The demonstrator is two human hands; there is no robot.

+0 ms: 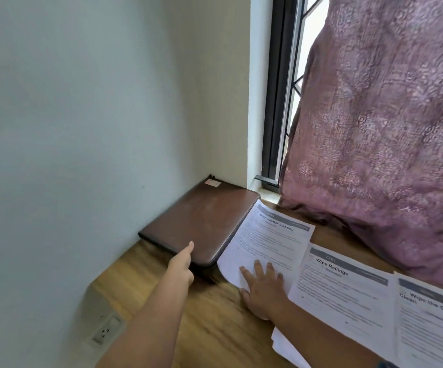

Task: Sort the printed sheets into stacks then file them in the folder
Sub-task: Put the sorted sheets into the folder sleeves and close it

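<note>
The left hand [182,265] reached out with one finger straight, its tip touching the near edge of the folder [201,221] and gripping nothing. The right hand [264,289] lay flat, fingers spread, pressing on the near part of the "Dishwasher Loading" stack [268,240].

The brown folder lay closed at eleven o'clock from the hands, pushed into the wall corner on the counter [209,328]. The dishwasher stack sat just beside it at its three o'clock, one corner seeming to overlap the folder's edge. Further toward three o'clock lay the "Wipe Railings" stack [345,296], then a third stack [432,322], each overlapping the next.

From where I stood, the risk seemed plain: opening the folder could lift or drag the overlapping corner and skew that stack. The overlapped piles could also mix if one slid.
</note>
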